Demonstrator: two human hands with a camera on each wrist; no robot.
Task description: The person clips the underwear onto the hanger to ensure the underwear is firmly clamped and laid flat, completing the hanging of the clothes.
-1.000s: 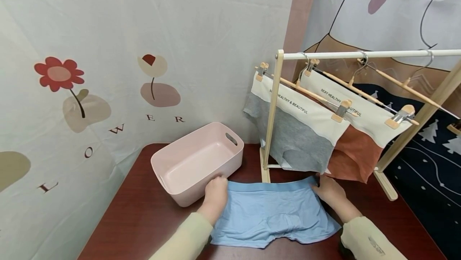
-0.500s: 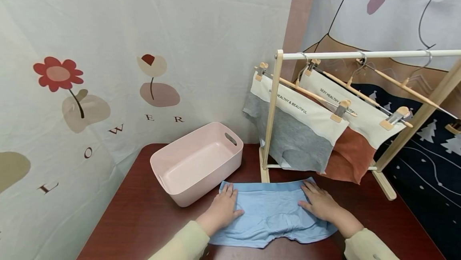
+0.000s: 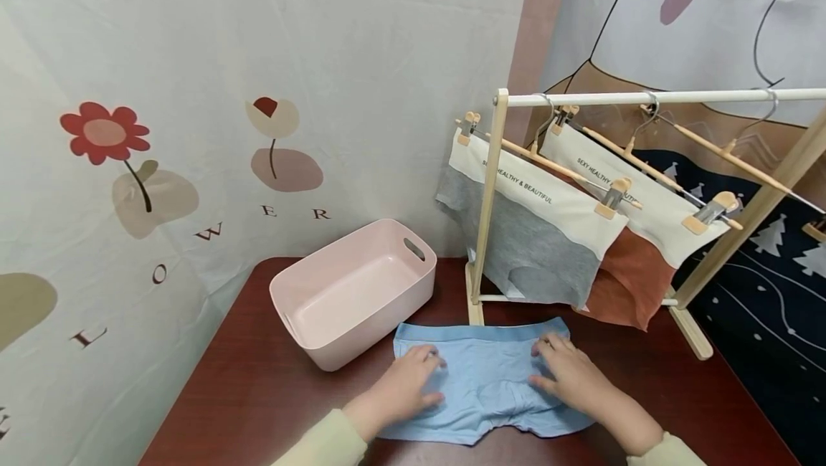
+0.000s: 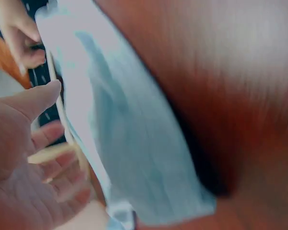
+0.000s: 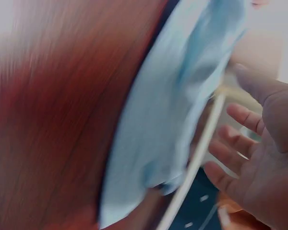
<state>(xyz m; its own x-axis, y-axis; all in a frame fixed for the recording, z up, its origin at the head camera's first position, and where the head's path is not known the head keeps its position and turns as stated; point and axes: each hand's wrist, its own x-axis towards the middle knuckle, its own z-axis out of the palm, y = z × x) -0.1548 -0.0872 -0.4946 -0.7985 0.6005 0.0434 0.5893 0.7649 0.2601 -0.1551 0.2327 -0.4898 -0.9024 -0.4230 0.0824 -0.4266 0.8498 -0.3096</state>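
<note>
Light blue boxer briefs (image 3: 490, 369) lie spread on the table, waistband toward the rack. My left hand (image 3: 403, 383) hovers over their left side, fingers loosely bent and blurred. Over the right side is my right hand (image 3: 571, 376), its fingers relaxed and spread. In the left wrist view, the left hand (image 4: 33, 163) appears apart from the blue cloth (image 4: 129, 134), holding nothing. The right wrist view likewise has the right hand (image 5: 264, 148) off the boxer briefs (image 5: 168, 105), with nothing in its fingers.
A pink basket (image 3: 419, 294) stands at the back left of the dark red table (image 3: 258, 394). On the right, a wooden rack (image 3: 488, 201) bears clip hangers with grey-and-white underwear (image 3: 535, 236) and rust-and-white underwear (image 3: 635, 272). A printed cloth backdrop (image 3: 387, 93) hangs behind.
Both hands let go of the waistband corners, moved onto the cloth with spread fingers, then lifted and drew back slightly. The rust-and-white underwear swung a little left.
</note>
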